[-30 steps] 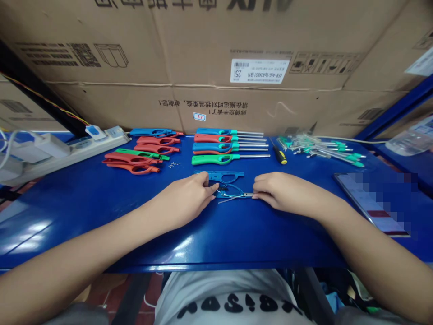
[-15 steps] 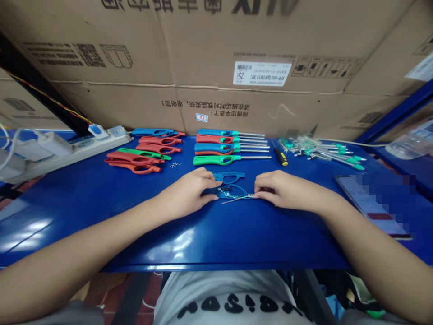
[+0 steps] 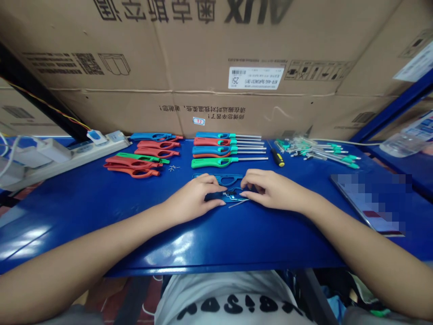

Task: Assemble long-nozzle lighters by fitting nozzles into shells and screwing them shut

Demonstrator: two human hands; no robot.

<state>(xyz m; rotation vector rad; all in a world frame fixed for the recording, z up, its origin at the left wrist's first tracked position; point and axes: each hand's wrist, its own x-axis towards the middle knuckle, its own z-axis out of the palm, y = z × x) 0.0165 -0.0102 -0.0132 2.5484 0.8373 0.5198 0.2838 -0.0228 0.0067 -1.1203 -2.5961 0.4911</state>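
Near the middle of the blue table, my left hand (image 3: 194, 196) pinches at the left part of a blue lighter shell half with small metal and wire parts (image 3: 233, 195) in it. From the right, my right hand (image 3: 267, 188) has its thumb and fingers closed around the shell's right side; exactly what they grip is partly hidden. A thin metal rod (image 3: 238, 203) sticks out below the shell. Just behind lies another blue shell half (image 3: 232, 179), partly covered by both hands.
Red, green and blue shells (image 3: 145, 163) lie back left beside tiny screws (image 3: 173, 168) and a power strip (image 3: 84, 153). Assembled lighters (image 3: 209, 162), a screwdriver (image 3: 278, 155) and metal-tube parts (image 3: 321, 151) stand behind. A phone (image 3: 367, 205) rests at right.
My right hand has moved left, from the shell's right tip in over its loop. My left hand has shifted slightly, and the view has tilted a little.
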